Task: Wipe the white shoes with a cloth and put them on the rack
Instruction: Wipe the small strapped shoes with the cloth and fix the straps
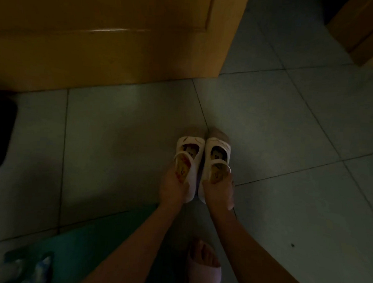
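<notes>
Two white shoes are in view, side by side and touching along their inner edges, toes pointing away from the person. The left shoe [188,151] is gripped at its heel end by the left hand [173,189], whose fingers curl round the heel. The right shoe [218,152] is gripped the same way by the right hand [218,192], fingers wrapped round the back of the sole. So each hand is clamped on one shoe. Each shoe has one strap across its opening, and inside each lies a printed insole with dark and yellowish marks; the print is too dim to read. The pair sits over the tiled floor [118,128], near a joint where tile lines meet. Whether the toes rest on the tiles or hang just above them cannot be told in this light.

Both bare forearms reach up from the bottom edge. Between them, near the lower edge, is one foot [205,255] in a pale pink slipper [205,276], toes showing. To the left of the arms lies a green mat [82,243], with a bit of pale patterned fabric [20,266] at the corner. One small dark speck [292,245] marks the floor on the right.

Farther off, a wooden door [111,33] fills the top left, its bottom edge just above the tiles. A second wooden piece [358,31] stands at the top right corner. One dark object [2,130] sits at the left edge; its kind is unclear.
</notes>
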Tool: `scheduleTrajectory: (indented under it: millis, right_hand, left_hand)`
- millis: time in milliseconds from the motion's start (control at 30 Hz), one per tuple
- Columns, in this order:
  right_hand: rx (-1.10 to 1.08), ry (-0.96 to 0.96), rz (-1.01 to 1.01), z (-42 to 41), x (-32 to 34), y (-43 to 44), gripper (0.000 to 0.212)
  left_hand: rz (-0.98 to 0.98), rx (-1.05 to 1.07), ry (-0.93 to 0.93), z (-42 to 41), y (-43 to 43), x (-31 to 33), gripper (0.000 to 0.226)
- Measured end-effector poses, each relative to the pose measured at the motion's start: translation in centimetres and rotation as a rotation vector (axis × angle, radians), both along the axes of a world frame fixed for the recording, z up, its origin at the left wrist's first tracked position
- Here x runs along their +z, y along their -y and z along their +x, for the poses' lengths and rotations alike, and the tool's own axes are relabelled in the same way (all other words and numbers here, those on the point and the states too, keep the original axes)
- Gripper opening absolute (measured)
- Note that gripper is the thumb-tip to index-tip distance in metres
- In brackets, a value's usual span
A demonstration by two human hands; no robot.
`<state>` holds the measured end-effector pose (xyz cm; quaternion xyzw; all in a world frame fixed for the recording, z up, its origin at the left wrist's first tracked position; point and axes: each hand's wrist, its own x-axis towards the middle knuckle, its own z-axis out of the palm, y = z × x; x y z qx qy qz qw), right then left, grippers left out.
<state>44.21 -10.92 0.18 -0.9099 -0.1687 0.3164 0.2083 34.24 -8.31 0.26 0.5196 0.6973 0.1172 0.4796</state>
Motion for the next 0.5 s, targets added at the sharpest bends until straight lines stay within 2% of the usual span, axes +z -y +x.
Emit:
scheduleTrajectory:
  millis: [133,300,400,500]
  right_hand:
    - [0.084,-0.019,0.262,-1.5,2.5,0.4,0.084]
    - [0.140,-0.106,0.514,-5.0,7.9,1.2,0.074]
    - [0.196,-0.117,0.545,-8.0,10.5,3.5,0.076]
    - [0.258,-0.124,0.464,-11.0,11.0,6.6,0.075]
  left_hand:
    - [0.073,0.098,0.077,-2.5,-0.4,2.9,0.058]
    - [0.243,0.177,0.189,-6.9,1.7,9.8,0.064]
    - [0.318,0.208,0.144,-10.0,5.2,12.8,0.061]
    - [0.335,0.263,0.074,-13.2,9.3,13.0,0.059]
